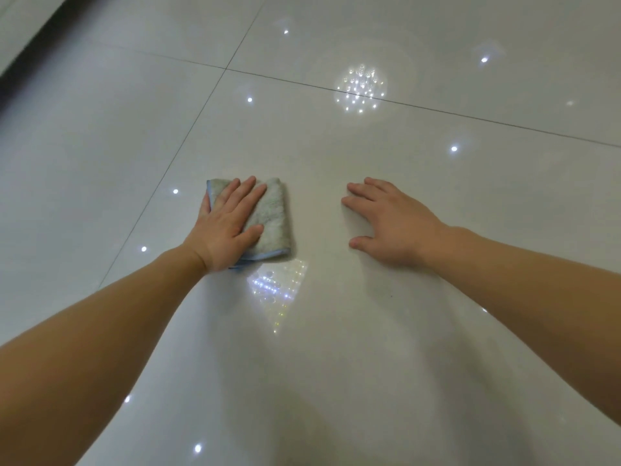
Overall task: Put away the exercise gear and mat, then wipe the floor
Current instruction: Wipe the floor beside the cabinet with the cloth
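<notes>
You are at the wiping step, as far as I can judge: no exercise gear and no mat shows here, only the glossy tiled floor [336, 348]. Your left hand [228, 227] lies flat on a folded grey cloth [274, 223] with a blue edge. Its fingers are straight and press the cloth down on the tile; they do not curl around it. The cloth is just to the right of a dark tile joint [158, 183]. Your right hand [393, 223] rests on the bare floor, well apart from the cloth, with spread fingers and nothing in it; it seems to support your weight. The next move probably calls for a steady push of the cloth over the tile with even pressure, so that the fold does not open.
</notes>
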